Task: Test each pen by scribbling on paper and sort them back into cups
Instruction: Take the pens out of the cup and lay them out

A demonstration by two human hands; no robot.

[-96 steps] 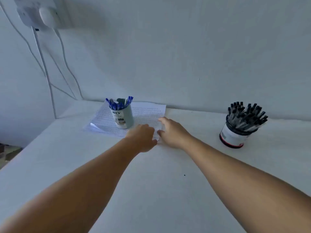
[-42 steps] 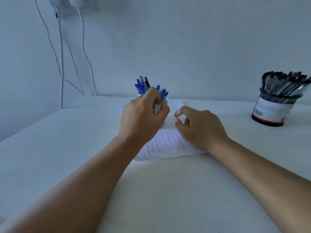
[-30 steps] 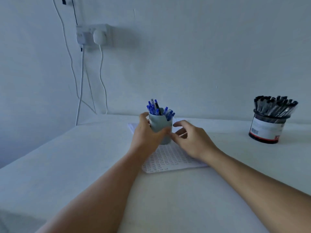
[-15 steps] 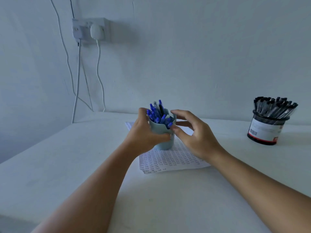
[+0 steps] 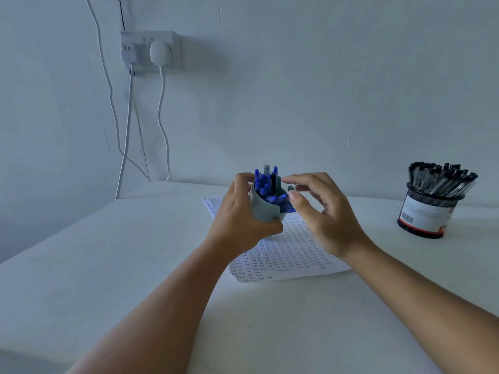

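Left hand grips grey cup of blue pens, tilted rightward above the paper mid-table. Right hand beside the rim, fingers loosely curved, holding nothing. Black-pen cup near the right edge.

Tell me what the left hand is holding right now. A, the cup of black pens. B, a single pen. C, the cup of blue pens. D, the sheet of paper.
C: the left hand is wrapped round the cup of blue pens, tilted above the paper.
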